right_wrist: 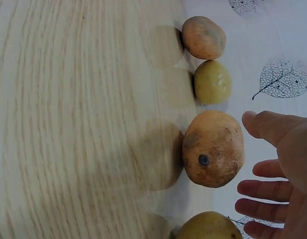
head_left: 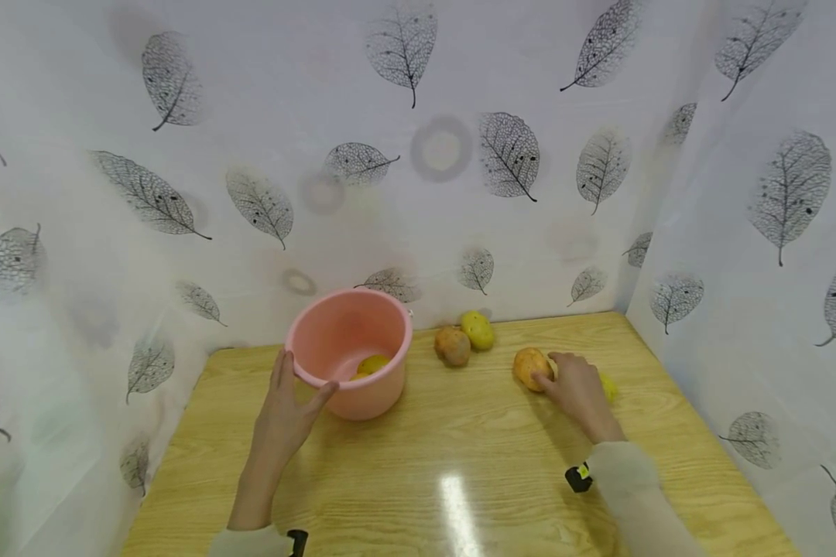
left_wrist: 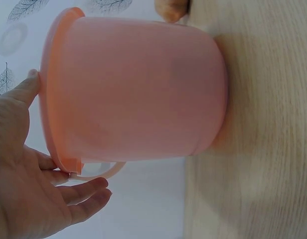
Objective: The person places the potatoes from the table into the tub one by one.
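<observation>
Dark-spotted tan potato (right_wrist: 213, 148), right grip (head_left: 580, 389) relaxed beside it, left grip (head_left: 283, 416) holding pink bucket (left_wrist: 138, 89)

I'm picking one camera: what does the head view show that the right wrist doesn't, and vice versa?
Only head: round pink plastic bucket, something yellow inside, left hand.
Only right wrist: dark spot on the rounded tan potato nearest the right hand.
Both: that potato, that hand, another tan potato, two yellow potatoes, leaf-printed white sheet, wood-grain table.
</observation>
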Tool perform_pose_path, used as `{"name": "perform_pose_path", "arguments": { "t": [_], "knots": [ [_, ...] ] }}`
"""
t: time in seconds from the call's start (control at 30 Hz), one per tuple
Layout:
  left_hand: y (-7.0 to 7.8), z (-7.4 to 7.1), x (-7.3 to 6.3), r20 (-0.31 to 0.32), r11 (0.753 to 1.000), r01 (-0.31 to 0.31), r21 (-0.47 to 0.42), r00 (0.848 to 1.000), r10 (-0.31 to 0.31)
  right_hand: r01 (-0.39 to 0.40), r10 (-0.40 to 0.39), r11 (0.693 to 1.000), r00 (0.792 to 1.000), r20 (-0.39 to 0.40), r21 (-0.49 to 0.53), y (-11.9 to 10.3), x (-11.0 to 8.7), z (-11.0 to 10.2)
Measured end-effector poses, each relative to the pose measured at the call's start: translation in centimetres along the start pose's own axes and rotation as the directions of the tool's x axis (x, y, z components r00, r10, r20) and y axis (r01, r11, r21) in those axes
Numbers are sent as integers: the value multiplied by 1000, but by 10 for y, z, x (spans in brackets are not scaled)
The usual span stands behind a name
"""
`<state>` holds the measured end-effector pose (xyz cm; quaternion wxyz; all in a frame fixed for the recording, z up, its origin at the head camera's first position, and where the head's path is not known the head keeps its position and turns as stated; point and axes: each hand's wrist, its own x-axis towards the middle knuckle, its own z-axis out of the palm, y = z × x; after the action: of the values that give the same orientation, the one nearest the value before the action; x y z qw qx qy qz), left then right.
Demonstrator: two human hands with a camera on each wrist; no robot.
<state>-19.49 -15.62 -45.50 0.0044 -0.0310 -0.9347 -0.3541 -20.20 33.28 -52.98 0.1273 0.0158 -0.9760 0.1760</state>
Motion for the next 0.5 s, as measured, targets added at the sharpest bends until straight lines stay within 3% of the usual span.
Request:
{"name": "perform_pose_path", "arguments": {
  "t": [0.5],
  "knots": [
    [6, 2, 2, -11, 1000, 16, -6, 1000, -16, -35, 38, 998, 998, 45, -59, -2, 9, 15]
  ]
}}
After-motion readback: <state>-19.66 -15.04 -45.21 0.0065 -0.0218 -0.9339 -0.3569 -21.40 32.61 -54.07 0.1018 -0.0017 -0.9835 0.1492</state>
